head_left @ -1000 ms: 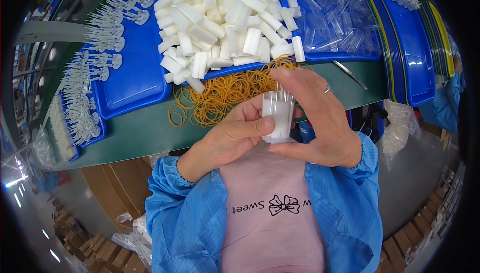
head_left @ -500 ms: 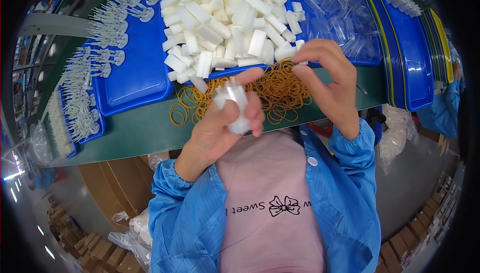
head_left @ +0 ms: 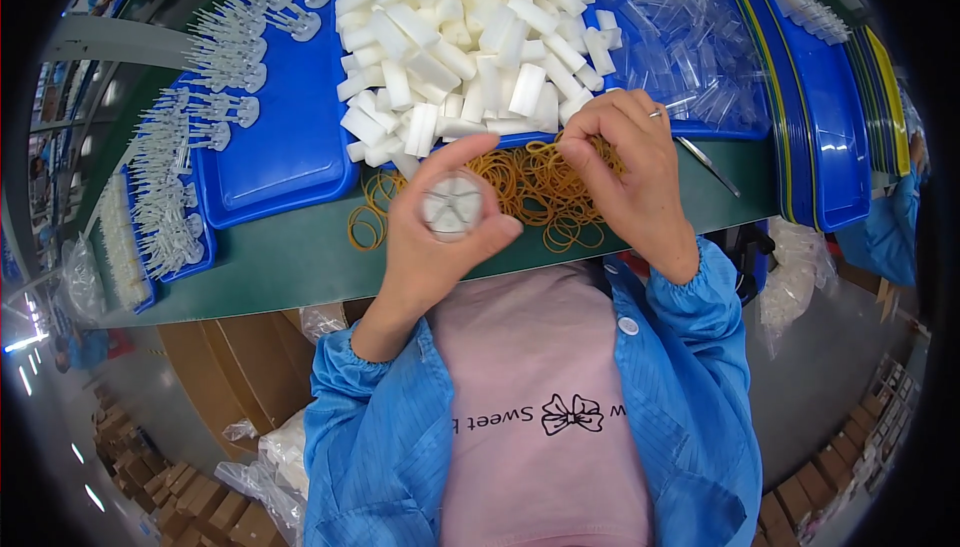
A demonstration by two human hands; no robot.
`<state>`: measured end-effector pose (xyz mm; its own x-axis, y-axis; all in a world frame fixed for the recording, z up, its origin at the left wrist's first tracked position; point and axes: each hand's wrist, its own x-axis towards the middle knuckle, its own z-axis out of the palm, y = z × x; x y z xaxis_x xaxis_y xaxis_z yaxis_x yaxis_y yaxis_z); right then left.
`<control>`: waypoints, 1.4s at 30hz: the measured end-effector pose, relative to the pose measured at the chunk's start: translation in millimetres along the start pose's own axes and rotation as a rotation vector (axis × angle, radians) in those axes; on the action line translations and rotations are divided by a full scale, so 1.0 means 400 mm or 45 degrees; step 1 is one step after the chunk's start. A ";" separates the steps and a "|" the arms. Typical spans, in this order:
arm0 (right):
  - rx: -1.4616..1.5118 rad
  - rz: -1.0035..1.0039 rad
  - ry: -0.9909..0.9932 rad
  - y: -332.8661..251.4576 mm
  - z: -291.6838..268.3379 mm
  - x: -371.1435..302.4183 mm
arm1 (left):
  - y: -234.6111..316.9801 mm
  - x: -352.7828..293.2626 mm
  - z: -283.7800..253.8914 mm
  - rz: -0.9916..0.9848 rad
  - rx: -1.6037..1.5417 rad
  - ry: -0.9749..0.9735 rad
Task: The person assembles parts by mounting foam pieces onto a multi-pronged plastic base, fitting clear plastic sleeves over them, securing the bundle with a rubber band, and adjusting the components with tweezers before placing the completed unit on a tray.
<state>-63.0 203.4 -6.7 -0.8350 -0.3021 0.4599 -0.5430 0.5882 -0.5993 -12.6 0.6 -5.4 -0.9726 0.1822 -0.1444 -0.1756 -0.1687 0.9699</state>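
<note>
My left hand (head_left: pixel 425 259) is wrapped round a short whitish cylinder (head_left: pixel 452 206), its round end facing up. That end is divided into several wedge-shaped parts by lines meeting in the middle. Over the heap of yellow-brown rubber bands (head_left: pixel 530 187), my right hand (head_left: pixel 635 172) has thumb and forefinger pinched together on a rubber band (head_left: pixel 543 146). Behind both hands a big pile of white blocks (head_left: pixel 460 37) fills a blue tray, partly covering its rim.
Left are blue trays (head_left: pixel 280 182) with rows of white stemmed parts (head_left: pixel 225 52). Clear plastic pieces (head_left: pixel 690 37) fill a tray at the back right. Tweezers (head_left: pixel 708 166) lie on the green table (head_left: pixel 270 287), near stacked trays (head_left: pixel 835 137).
My left hand has turned the cylinder from lying sideways to end-up. My right hand has lowered onto the rubber bands and closed on one. The tweezers now show more fully.
</note>
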 end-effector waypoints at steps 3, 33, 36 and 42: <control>0.040 -0.084 -0.039 -0.036 -0.008 -0.002 | -0.007 0.014 0.029 -0.009 0.209 -0.117; 1.322 -0.108 -0.357 -0.097 -0.083 -0.078 | -0.007 0.045 0.002 -0.132 -1.124 -0.330; 2.227 0.024 -0.290 -0.087 -0.059 -0.077 | 0.015 0.031 0.015 -0.022 -1.076 -0.341; 2.464 0.891 -0.100 -0.077 -0.032 -0.146 | 0.022 -0.015 0.009 0.409 -0.555 -0.555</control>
<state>3.7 212.4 -6.7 -0.8708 -0.4820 -0.0967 0.4756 -0.7763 -0.4137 -7.8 1.6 4.7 -0.8529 0.4150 0.3169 -0.0230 -0.6362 0.7711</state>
